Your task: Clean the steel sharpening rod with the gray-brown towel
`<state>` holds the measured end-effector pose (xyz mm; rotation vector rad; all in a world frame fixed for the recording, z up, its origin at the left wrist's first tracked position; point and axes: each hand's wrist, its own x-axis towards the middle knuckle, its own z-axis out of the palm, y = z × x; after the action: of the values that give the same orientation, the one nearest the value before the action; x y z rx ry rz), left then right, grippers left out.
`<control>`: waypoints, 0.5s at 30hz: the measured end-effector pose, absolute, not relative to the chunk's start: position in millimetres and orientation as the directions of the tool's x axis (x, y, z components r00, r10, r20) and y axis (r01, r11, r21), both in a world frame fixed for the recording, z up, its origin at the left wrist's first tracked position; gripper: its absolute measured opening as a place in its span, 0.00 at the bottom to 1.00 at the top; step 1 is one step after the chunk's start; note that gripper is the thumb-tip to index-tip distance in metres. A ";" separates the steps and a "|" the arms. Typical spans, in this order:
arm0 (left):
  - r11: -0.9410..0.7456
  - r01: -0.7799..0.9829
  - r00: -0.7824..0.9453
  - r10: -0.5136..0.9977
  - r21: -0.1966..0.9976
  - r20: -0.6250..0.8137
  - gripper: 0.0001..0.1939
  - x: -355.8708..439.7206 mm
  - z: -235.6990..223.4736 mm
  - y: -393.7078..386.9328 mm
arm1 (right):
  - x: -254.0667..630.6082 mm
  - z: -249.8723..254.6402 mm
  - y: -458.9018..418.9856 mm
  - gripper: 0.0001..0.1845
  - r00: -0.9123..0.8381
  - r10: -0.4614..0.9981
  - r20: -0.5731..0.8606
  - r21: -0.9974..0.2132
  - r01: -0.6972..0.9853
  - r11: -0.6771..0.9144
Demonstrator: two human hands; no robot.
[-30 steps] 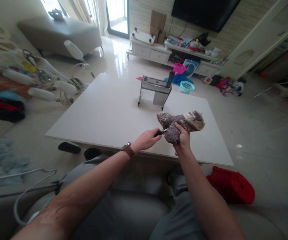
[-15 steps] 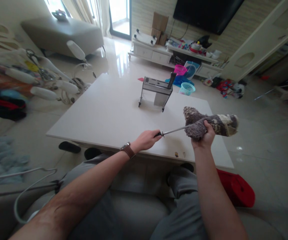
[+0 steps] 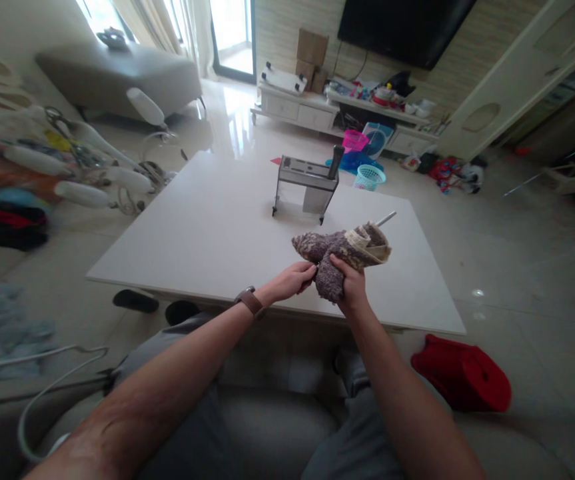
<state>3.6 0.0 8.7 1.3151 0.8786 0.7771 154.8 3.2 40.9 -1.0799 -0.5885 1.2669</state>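
Observation:
My left hand [image 3: 293,280] is closed around the dark handle of a thin steel rod, above the near edge of the white table [image 3: 207,227]. My right hand [image 3: 346,283] grips a fuzzy grey-brown cloth [image 3: 340,250] that is wrapped round the rod right next to the left hand. The rod's silver tip [image 3: 386,218] sticks out past the cloth to the upper right. A brown-strapped watch sits on my left wrist.
A metal knife rack [image 3: 303,183] with one dark handle standing in it is on the table's far side. A red bag [image 3: 462,377] lies on the floor at the right. Baskets, toys and a low TV cabinet [image 3: 317,110] are beyond the table; clutter fills the left.
My right hand slid the cloth out along the rod to the right, then back in to the handle. The rod's tip now shows beyond the cloth.

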 end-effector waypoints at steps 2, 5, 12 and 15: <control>0.058 0.081 0.453 0.887 0.995 -0.089 0.25 3.4 7.5 0.0 | 151.6 39.2 3.1 0.21 0.305 0.936 -0.176 -0.900 -0.436 -0.028; 0.018 0.143 0.417 0.906 0.990 -0.076 0.20 4.0 8.2 -1.0 | 150.7 37.2 5.1 0.23 0.351 0.926 -0.140 -0.909 -0.417 0.021; -0.078 0.208 0.391 0.920 0.975 -0.010 0.17 1.7 18.9 -4.0 | 158.0 39.5 13.5 0.23 0.371 0.915 -0.155 -0.879 -0.474 0.044; -0.103 0.263 0.394 0.919 0.959 -0.009 0.16 -0.9 24.0 -5.0 | 169.4 40.7 20.8 0.22 0.384 0.914 -0.134 -0.882 -0.466 0.066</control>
<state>-0.9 -5.0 24.0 1.6115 1.0711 0.7891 169.4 20.8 40.7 -1.0413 -0.5376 1.1190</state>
